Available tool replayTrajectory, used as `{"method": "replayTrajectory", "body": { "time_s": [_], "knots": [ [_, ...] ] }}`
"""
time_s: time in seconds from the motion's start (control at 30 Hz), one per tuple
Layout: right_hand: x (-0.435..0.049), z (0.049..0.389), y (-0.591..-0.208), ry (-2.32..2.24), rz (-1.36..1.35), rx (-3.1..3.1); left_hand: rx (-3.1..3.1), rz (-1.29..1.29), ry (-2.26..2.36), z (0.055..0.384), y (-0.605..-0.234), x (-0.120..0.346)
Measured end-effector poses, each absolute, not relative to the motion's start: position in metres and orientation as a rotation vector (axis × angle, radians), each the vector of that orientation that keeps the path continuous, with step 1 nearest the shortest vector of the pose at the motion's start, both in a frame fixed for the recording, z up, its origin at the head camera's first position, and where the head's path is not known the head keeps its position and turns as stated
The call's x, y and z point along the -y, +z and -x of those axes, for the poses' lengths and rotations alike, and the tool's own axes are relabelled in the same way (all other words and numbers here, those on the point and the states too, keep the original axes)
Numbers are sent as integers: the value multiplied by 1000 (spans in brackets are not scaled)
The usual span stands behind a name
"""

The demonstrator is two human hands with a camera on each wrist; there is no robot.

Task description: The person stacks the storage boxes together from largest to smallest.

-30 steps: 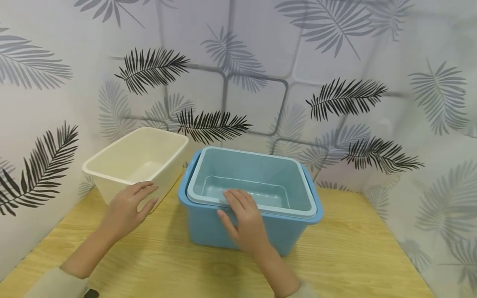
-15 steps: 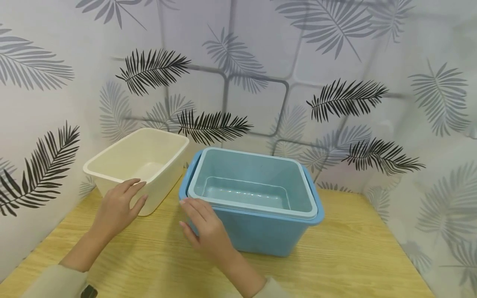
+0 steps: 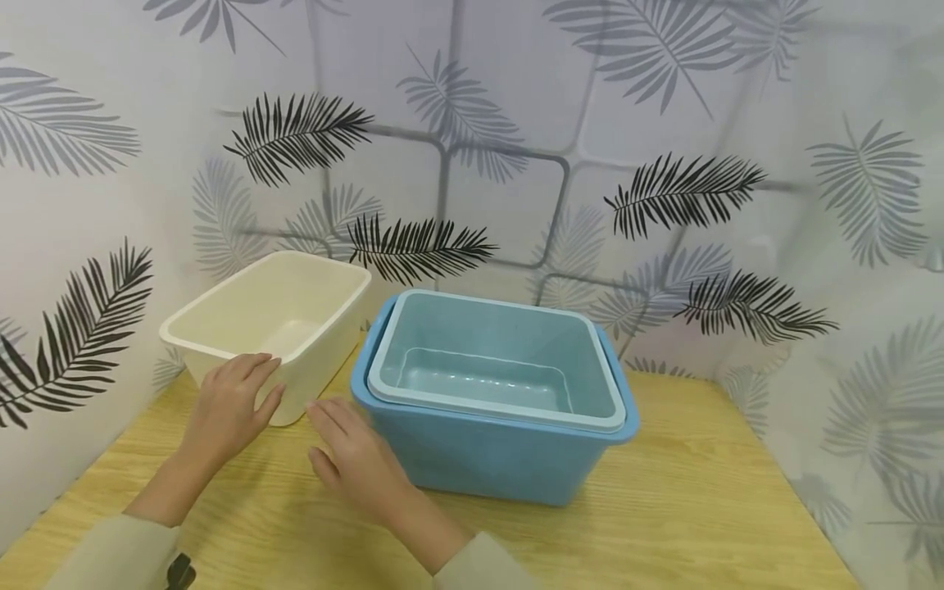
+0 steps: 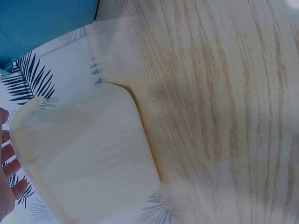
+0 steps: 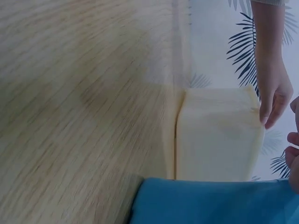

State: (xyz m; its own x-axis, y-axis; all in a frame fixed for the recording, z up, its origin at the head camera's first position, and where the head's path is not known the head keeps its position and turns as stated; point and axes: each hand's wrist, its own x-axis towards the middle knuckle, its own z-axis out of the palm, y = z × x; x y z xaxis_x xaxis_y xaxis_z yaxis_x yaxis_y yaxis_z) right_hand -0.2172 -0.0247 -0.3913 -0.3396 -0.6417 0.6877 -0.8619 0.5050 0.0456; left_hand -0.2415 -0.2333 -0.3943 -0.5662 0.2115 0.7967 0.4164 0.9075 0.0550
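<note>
A cream plastic basin (image 3: 317,360) stands at the left of the table, its open top facing up. My left hand (image 3: 230,403) touches its near rim with the fingertips, the thumb held apart from the fingers. In the right wrist view the left hand (image 5: 274,88) meets the same rim from the side. To the right, a light blue basin (image 3: 501,328) sits nested inside a larger blue basin (image 3: 487,459). My right hand (image 3: 357,459) hovers between the cream basin and the blue ones, fingers relaxed, holding nothing.
A wooden table (image 3: 686,492) carries the basins. Behind and beside it hangs a pale sheet (image 3: 509,205) printed with grey and black leaves. A dark object (image 3: 179,571) shows at my left cuff.
My right hand has left the rim of the nested blue basins and moved left toward the cream basin. My left hand has shifted slightly left along the cream rim. The basins look still.
</note>
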Motion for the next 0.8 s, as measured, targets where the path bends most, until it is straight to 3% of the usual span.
{"method": "replayTrajectory", "body": {
  "time_s": [0.37, 0.8],
  "knots": [
    [40, 228, -392, 561, -1113, 2623, 2168, 435, -277, 242, -395, 232],
    [59, 232, -391, 365, -1147, 2593, 2129, 482, -255, 230, -396, 233]
  ]
}}
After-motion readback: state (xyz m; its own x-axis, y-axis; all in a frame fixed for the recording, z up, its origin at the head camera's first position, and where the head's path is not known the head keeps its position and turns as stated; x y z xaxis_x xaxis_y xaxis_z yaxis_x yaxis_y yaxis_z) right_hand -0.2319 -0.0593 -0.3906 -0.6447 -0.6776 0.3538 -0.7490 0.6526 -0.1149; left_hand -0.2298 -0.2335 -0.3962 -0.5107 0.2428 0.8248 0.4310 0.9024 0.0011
